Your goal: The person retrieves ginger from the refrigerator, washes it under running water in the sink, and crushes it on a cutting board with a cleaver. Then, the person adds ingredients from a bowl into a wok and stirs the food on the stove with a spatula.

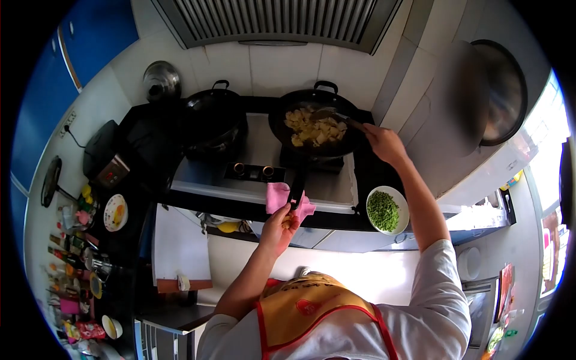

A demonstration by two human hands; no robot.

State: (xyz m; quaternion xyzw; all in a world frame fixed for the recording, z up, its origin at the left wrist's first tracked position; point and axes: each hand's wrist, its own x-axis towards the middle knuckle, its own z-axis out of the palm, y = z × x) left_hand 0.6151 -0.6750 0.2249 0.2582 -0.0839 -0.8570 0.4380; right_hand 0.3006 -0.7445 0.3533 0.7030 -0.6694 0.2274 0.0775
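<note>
Wok (279, 129) sits on the right burner of the stove (258, 144), nearer the desk's back edge than its front; pale yellowish pieces of food (315, 131) lie over its middle and upper side; right hand (384, 143) is closed round the handle end of a spatula (354, 124), its blade down among the pieces; left hand (280, 228) is curled shut at the near end of the wok handle (298, 186), which reaches out to the front edge of the desk (240, 207); pink cloth (277, 195) is bunched about that end, touching the hand; a small yellowish-brown patch shows between the left fingers, cannot tell what it is; white bowl (405, 207) of chopped greens (382, 211) stands at the desk's front edge, right of the stove; a second dark pan (213, 114) is on the left burner, its inside too dark to read; silver lid (162, 78) leans on the wall by the back left corner; rice cooker (108, 159) on the left stretch of desk, with a plate (108, 221) of yellow-orange food just beyond it toward the person; bottles (66, 257) crowd along that side's outer edge; person wears a yellow apron (312, 306) trimmed in red.
</note>
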